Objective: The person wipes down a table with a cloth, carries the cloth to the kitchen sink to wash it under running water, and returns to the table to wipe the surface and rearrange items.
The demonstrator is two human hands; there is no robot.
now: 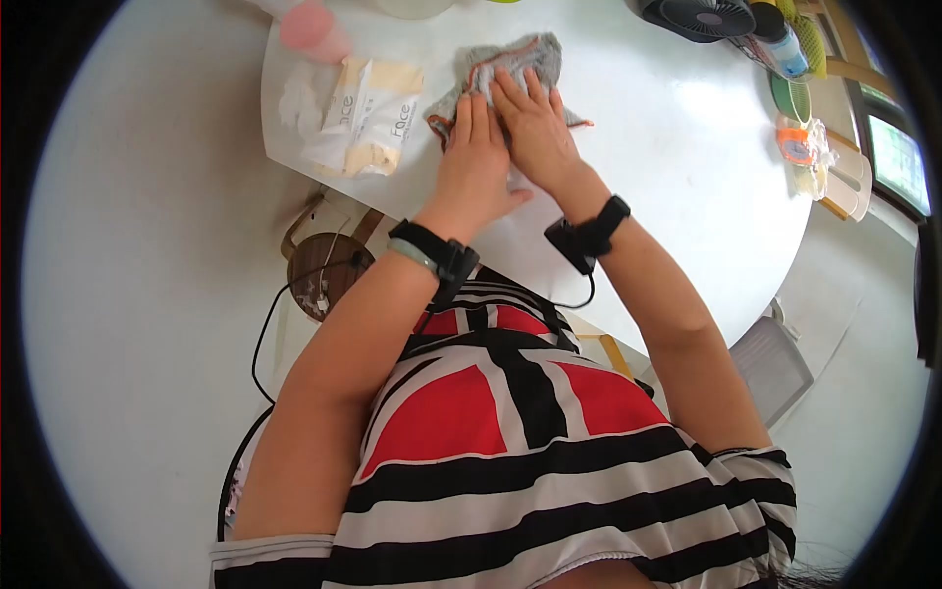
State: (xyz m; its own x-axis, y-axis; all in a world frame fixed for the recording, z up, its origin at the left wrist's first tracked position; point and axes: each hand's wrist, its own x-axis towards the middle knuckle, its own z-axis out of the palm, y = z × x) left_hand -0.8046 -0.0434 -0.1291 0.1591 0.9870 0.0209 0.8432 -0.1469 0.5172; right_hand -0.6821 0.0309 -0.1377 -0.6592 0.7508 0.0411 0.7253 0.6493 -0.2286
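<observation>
A grey cloth [540, 59] with orange edging lies crumpled on the white table [667, 177]. Both hands rest on top of it, side by side. My left hand [476, 169] has its fingers stretched forward onto the cloth's near left part, its thumb out to the right over the tabletop. Fingers extended and slightly spread, my right hand [538, 135] presses flat on the cloth's middle. Part of the cloth is hidden beneath the hands. Each wrist wears a black strap with a small device; a pale bangle circles the left one.
Left of the cloth lies a pack of face tissues [371, 118], with a pink cup [314, 34] behind it. A black fan [699, 15], a green basket [791, 96] and an orange item [797, 145] line the right side. Below the table's left edge stands a brown stool [324, 275].
</observation>
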